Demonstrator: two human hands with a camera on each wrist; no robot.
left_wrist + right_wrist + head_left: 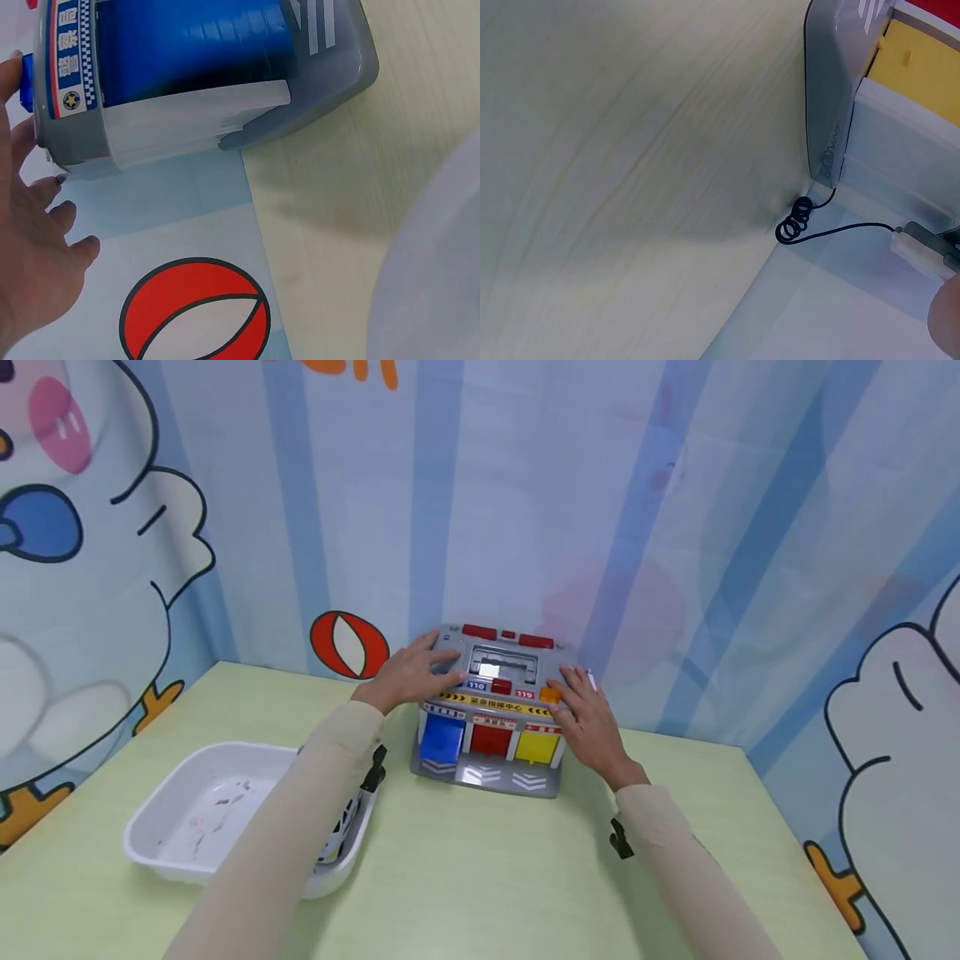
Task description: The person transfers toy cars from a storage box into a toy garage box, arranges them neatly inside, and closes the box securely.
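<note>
A grey toy garage stands at the back of the table, with a blue door, a red door and a yellow door at its front. My left hand lies at its left top corner, thumb and fingers spread along the roof. In the left wrist view the fingers of that hand are beside the garage's end. At the opposite side, my right hand rests its extended fingers on the roof's right edge, near an orange button. A coiled black cord runs to a small white handset.
A white plastic basin sits at the left of the table, partly behind the left sleeve. Inside it, a black-and-white patterned item shows beside the arm. A printed curtain hangs right behind the table's back edge.
</note>
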